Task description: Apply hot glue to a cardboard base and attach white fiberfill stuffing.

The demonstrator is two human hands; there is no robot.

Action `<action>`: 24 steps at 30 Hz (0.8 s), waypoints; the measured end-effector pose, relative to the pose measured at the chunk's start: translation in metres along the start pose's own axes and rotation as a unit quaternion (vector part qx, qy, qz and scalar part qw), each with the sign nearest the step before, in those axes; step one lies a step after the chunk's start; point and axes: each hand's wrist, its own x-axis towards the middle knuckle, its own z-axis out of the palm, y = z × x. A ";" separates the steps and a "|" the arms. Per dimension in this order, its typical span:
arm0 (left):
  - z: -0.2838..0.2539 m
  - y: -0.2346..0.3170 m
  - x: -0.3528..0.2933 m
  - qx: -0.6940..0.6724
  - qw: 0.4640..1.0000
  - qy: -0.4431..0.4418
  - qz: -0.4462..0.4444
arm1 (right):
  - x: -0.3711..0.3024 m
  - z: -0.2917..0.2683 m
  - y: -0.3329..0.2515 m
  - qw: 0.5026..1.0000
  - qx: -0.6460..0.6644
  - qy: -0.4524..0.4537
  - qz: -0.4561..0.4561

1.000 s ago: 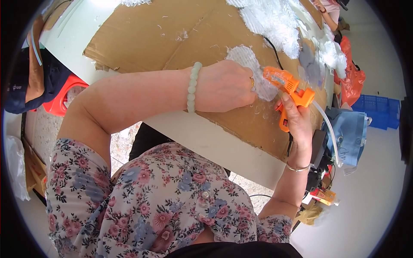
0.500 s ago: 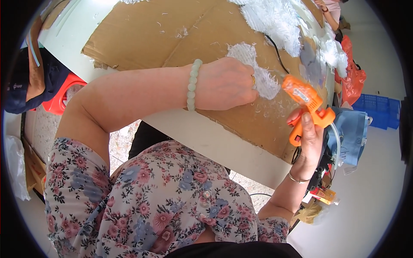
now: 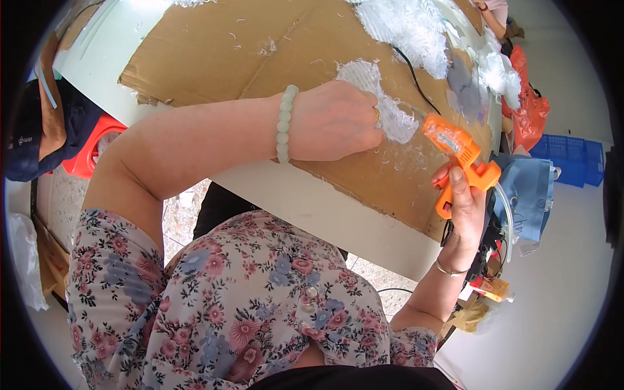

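In my right hand (image 3: 465, 205) is an orange hot glue gun (image 3: 452, 140), its grip wrapped by the fingers and a clear glue stick (image 3: 506, 211) trailing from its back. The nozzle points left, toward a white ribbed, fringed fabric piece (image 3: 374, 81) on the cardboard (image 3: 214, 58). Over that piece my left hand (image 3: 335, 121) is curled, knuckles up, closed at the fabric's near edge. Its fingertips are hidden beneath it. A beaded bracelet circles the left wrist.
White feathery pieces (image 3: 406, 36) pile up at the far right of the table, with a black cord (image 3: 416, 75) beside them. Past the right edge are a red plastic bag (image 3: 526, 110), blue baskets (image 3: 565, 156) and a blue cloth bag (image 3: 530, 195). Other people's arms (image 3: 53, 110) show at both sides.
The view has shifted slightly, so the scene sits a little further left and up. Both hands keep nearly the same pose, and the glue gun stays near the white piece.
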 end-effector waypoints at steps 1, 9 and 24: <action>0.000 0.000 0.000 0.000 1.000 0.001 0.001 | 0.002 0.004 0.000 1.000 -0.001 0.001 0.000; 0.000 0.001 0.002 0.002 1.000 -0.003 0.004 | 0.028 0.023 -0.003 0.999 -0.006 -0.044 -0.004; 0.000 0.000 0.000 0.008 1.000 -0.006 0.009 | 0.058 0.038 -0.001 0.994 -0.055 -0.097 0.013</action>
